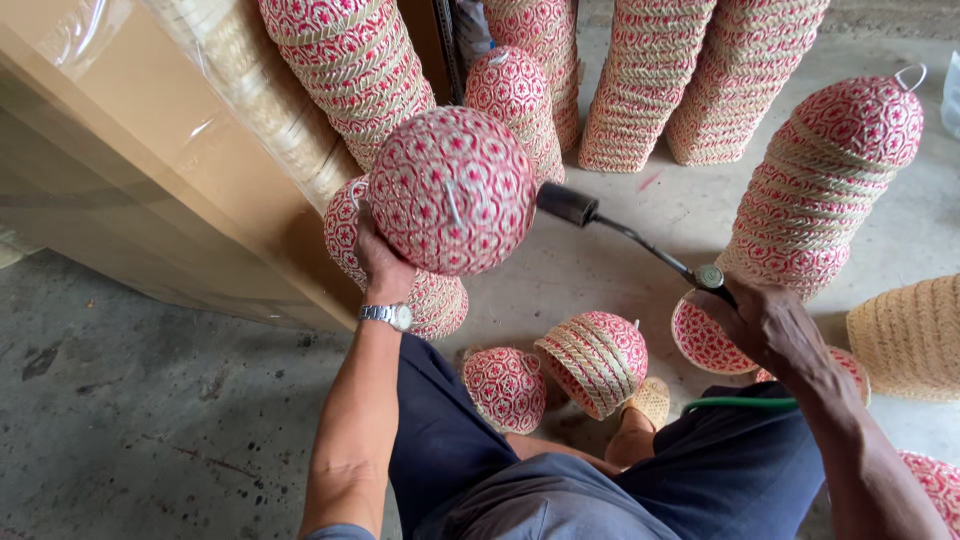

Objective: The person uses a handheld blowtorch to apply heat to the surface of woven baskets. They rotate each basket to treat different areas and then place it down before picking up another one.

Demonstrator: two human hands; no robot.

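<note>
My left hand [378, 258] holds up a round woven basket [452, 190], red and white with a star pattern, its domed bottom facing me. My right hand [765, 325] grips the handle of a gas torch [640, 242]; its dark nozzle [566, 204] points at the right side of the raised basket, nearly touching it. A green hose [740, 404] runs from the torch across my lap. A metal watch [388, 316] is on my left wrist.
Tall stacks of the same baskets [820, 180] stand behind and to the right. Loose baskets [596, 358] lie on the concrete floor by my knees. A large plastic-wrapped cardboard box [150, 180] fills the left. A plain straw stack [910, 335] is at the right.
</note>
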